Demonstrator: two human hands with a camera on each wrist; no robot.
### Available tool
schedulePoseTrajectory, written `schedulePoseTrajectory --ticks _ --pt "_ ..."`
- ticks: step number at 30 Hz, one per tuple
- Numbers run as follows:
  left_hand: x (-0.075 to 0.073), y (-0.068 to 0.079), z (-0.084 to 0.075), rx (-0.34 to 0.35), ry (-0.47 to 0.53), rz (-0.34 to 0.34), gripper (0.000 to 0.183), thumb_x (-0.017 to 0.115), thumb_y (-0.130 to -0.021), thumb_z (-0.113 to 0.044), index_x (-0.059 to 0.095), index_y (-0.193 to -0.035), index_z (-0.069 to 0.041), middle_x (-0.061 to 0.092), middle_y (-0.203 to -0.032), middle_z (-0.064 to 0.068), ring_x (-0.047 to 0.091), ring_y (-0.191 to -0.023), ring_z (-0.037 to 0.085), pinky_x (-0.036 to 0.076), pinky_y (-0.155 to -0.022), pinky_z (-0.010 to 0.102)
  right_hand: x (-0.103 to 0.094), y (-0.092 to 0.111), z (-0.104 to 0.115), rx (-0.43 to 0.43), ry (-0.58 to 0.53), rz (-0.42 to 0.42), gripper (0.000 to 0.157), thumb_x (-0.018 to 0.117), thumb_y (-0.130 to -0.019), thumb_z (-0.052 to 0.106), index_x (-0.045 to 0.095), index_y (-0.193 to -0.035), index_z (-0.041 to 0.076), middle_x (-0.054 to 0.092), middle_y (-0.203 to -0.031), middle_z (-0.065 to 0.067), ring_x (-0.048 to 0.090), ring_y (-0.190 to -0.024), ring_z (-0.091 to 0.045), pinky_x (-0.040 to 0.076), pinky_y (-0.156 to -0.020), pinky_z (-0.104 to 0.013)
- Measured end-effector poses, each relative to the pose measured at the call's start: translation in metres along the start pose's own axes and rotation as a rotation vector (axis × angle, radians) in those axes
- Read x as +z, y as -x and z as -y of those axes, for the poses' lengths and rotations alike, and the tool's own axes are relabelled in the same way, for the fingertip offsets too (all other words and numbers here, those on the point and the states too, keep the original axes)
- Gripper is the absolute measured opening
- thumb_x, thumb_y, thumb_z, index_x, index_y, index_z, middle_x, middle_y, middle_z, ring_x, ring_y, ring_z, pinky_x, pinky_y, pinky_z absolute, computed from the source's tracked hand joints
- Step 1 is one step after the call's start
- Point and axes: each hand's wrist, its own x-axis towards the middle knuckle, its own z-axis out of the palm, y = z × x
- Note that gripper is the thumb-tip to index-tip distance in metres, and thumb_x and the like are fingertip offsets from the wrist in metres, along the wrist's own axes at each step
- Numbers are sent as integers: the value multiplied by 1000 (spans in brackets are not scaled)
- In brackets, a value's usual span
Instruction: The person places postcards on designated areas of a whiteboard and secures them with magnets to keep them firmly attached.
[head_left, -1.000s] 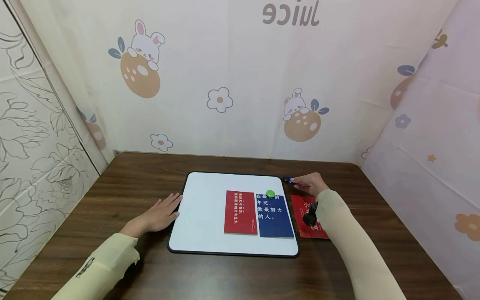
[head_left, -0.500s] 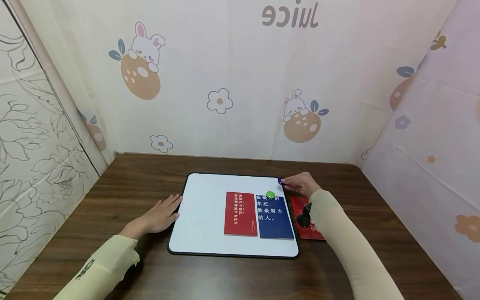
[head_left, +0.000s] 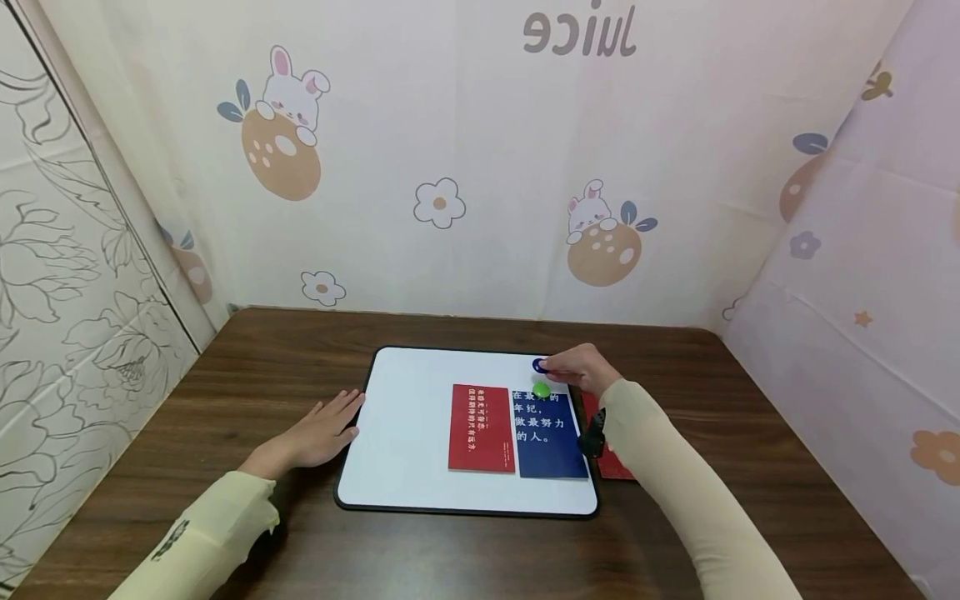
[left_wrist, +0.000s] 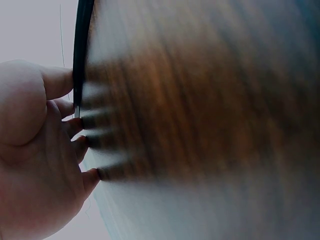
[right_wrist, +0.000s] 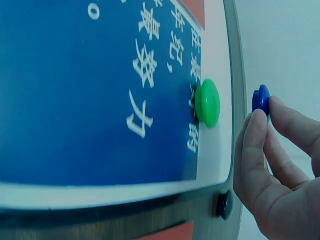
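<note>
A whiteboard (head_left: 405, 433) with a black frame lies on the table. My left hand (head_left: 318, 432) rests at its left edge with fingers extended; in the left wrist view the fingertips meet the dark frame (left_wrist: 80, 55). My right hand (head_left: 581, 367) pinches a round blue magnet (right_wrist: 261, 99) between thumb and finger, above the board's top right corner. Just below it, a green magnet (right_wrist: 207, 103) sits over the top edge of a blue card (head_left: 551, 442) with white writing. Beside that card, a red card (head_left: 480, 433) lies on the board.
Another red card (head_left: 617, 468) lies on the table right of the board, partly hidden by my right arm. A dark round magnet (right_wrist: 226, 205) is off the board's edge in the right wrist view. A printed curtain (head_left: 480, 250) hangs behind the wooden table (head_left: 420, 558).
My right hand has moved left with the blue magnet, from beside the board to over its top right corner. The left hand, board and cards on it stay put.
</note>
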Motion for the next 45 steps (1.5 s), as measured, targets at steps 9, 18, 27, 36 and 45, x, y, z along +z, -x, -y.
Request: schedulePoseTrajectory --ticks 9,18,27,36,45 --pt "0 1 -2 -7 12 11 55 43 -101 -19 25 -147 6 20 -151 29 13 -140 45 9 -107 64 16 -1 0 3 47 22 35 73 -84 9 66 -114 -7 68 -96 -16 68 -75 -20 53 -83 -32" --pt "0 0 2 6 11 7 56 43 -102 -20 24 -147 7 19 -151 30 13 -140 45 8 -107 65 33 -2 1 25 69 15 35 76 -82 12 68 -113 -4 66 -108 -17 67 -78 -20 53 -80 -28" --pt "1 -1 5 8 19 5 57 43 -102 -20 23 -147 7 18 -151 30 12 -140 46 7 -107 64 51 -1 1 26 66 34 34 76 -82 11 69 -112 -3 66 -108 -16 65 -82 -21 53 -80 -29" --pt "2 -2 4 -8 7 8 56 43 -102 -19 23 -148 6 18 -152 29 11 -140 44 8 -108 64 67 0 3 16 96 59 33 75 -83 10 68 -112 -4 66 -109 -19 68 -81 -21 54 -77 -29" --pt "1 -2 2 -2 2 3 56 43 -102 -19 24 -147 6 19 -152 29 13 -140 45 8 -108 64 77 1 2 -22 145 73 29 74 -83 8 70 -109 -4 68 -104 -18 68 -80 -20 55 -75 -29"
